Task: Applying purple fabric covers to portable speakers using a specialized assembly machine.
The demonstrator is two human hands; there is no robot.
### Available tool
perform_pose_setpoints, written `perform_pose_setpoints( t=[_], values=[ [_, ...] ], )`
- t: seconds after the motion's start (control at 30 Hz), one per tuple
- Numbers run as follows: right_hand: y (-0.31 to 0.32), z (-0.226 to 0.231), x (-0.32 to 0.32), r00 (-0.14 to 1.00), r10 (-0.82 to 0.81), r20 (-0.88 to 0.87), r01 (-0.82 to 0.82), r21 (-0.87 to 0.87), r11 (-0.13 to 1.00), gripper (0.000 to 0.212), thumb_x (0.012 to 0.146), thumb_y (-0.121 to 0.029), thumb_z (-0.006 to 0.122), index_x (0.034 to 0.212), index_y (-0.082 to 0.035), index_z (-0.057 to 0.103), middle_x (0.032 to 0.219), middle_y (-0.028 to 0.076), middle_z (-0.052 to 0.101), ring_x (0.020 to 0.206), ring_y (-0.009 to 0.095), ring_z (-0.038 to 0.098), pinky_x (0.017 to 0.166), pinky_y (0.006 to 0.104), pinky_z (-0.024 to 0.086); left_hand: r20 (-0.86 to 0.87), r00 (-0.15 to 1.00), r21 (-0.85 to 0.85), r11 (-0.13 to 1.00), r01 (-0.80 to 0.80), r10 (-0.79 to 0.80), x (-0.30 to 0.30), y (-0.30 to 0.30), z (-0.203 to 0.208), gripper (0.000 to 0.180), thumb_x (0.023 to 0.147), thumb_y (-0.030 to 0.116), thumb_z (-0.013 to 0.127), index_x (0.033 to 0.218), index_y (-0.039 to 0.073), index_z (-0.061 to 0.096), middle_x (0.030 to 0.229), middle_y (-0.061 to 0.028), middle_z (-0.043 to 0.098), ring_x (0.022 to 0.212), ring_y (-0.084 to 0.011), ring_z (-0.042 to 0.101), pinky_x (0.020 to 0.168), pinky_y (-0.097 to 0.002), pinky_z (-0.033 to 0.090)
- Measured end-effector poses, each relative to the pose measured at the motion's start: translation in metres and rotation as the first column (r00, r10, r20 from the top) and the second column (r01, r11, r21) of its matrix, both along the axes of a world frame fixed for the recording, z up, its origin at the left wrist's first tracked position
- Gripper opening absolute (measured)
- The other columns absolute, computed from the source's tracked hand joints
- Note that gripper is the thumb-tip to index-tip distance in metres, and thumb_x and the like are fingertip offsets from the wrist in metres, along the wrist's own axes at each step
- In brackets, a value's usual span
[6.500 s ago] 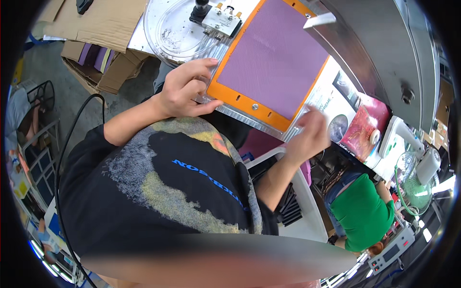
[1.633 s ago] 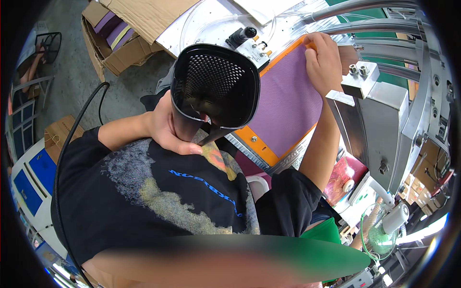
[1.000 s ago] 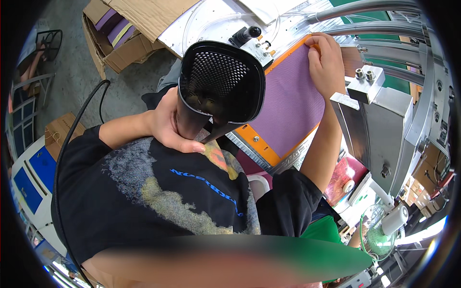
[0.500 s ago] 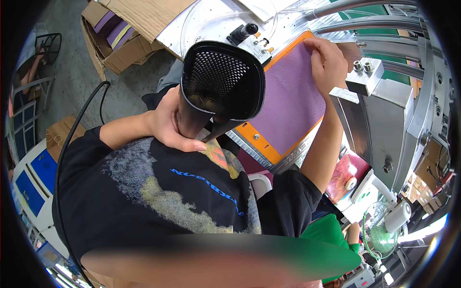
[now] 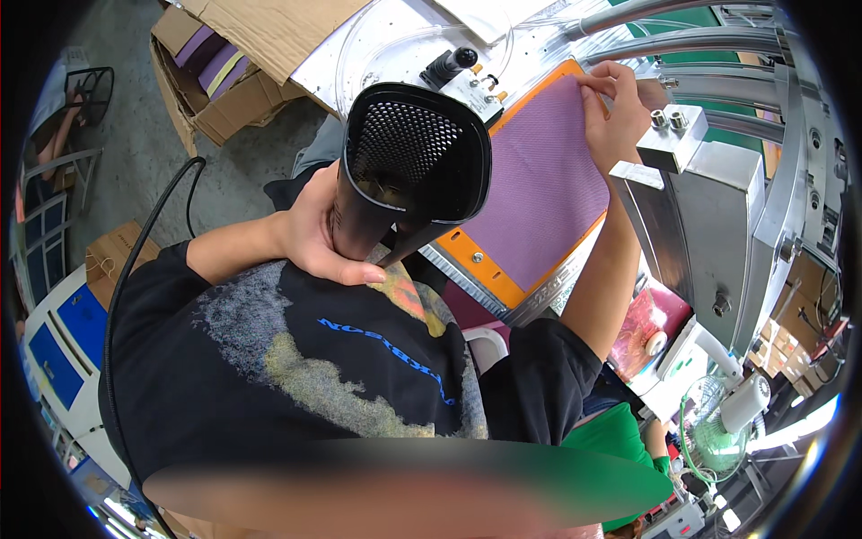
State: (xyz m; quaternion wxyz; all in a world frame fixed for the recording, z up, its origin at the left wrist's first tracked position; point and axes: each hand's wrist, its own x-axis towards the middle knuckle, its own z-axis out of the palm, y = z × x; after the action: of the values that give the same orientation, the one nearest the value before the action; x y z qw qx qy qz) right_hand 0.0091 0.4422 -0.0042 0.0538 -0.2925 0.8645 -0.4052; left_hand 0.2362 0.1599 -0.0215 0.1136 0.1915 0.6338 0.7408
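Note:
My left hand (image 5: 314,229) is wrapped round the lower side of a black container (image 5: 395,135), open at one end, with perforated walls and a slot down its near side. It is held tilted in front of my chest, its mouth facing up. To its right, a purple textured sheet (image 5: 543,184) lies flat on an orange plate (image 5: 462,251), whose edges show along the sheet. My right hand (image 5: 615,112) is at the sheet's far right corner, with thumb and forefinger closed together on that corner. The container hides part of the sheet's left side.
A steel machine arm (image 5: 718,216) stands close by my right forearm, with metal rails (image 5: 682,45) behind. A fitting with a black knob (image 5: 462,59) sits on the white table (image 5: 395,40). At the far left, a cardboard box (image 5: 224,112) holds purple pieces. A person in green (image 5: 615,449) is at lower right.
My right fingers have shifted at the sheet's corner, with the forefinger now bent down towards the thumb. The black container has barely moved in my left hand.

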Motion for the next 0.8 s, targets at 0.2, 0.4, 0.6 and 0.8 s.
perform_pose_setpoints(
  t=[0.2, 0.4, 0.6, 0.8],
  values=[
    [0.007, -0.007, 0.003, 0.996, -0.025, 0.085, 0.034, -0.096, 0.995, 0.028, 0.087, 0.006, 0.053, 0.113, -0.005, 0.053, 0.089, 0.011, 0.07, 0.088, 0.02, 0.069, 0.083, 0.0306, 0.052, -0.018, 1.0, 0.037, 0.999, 0.0, 0.001, -0.001, 0.001, -0.003, 0.067, 0.067, 0.025, 0.077, 0.12, -0.003, 0.046, 0.107, -0.0134, 0.052, 0.099, -0.0228, 0.054, 0.085, -0.0373, 0.046],
    [0.067, -0.013, 0.087, 0.766, -0.106, -0.634, 0.415, 0.362, 0.834, 0.016, 0.089, -0.002, 0.053, 0.102, 0.0, 0.06, 0.093, 0.014, 0.066, 0.088, 0.023, 0.064, 0.082, 0.0342, 0.049, 0.072, 0.994, 0.037, 0.996, 0.076, -0.078, -0.003, 0.005, 0.001, 0.069, 0.066, 0.026, 0.076, 0.121, -0.003, 0.045, 0.108, -0.013, 0.05, 0.1, -0.023, 0.054, 0.086, -0.0371, 0.045],
    [0.065, -0.023, 0.164, 0.714, -0.637, -0.29, 0.669, 0.012, 0.743, 0.021, 0.086, -0.005, 0.052, 0.103, 0.002, 0.062, 0.091, 0.013, 0.06, 0.081, 0.02, 0.056, 0.075, 0.0333, 0.045, -0.004, 0.991, -0.067, 0.988, 0.136, -0.136, -0.009, -0.005, -0.013, 0.075, 0.064, 0.031, 0.074, 0.124, -0.002, 0.042, 0.109, -0.0136, 0.05, 0.101, -0.0222, 0.054, 0.085, -0.0344, 0.044],
    [0.053, -0.024, 0.176, 0.723, -0.588, -0.364, 0.645, 0.048, 0.763, 0.028, 0.086, -0.012, 0.053, 0.112, -0.005, 0.063, 0.103, 0.013, 0.058, 0.098, 0.028, 0.05, 0.09, 0.0371, 0.039, -0.016, 0.987, -0.08, 0.984, 0.161, -0.163, -0.016, 0.004, -0.005, 0.074, 0.062, 0.032, 0.074, 0.121, -0.001, 0.043, 0.107, -0.0135, 0.051, 0.098, -0.0218, 0.055, 0.082, -0.0331, 0.044]
  ],
)
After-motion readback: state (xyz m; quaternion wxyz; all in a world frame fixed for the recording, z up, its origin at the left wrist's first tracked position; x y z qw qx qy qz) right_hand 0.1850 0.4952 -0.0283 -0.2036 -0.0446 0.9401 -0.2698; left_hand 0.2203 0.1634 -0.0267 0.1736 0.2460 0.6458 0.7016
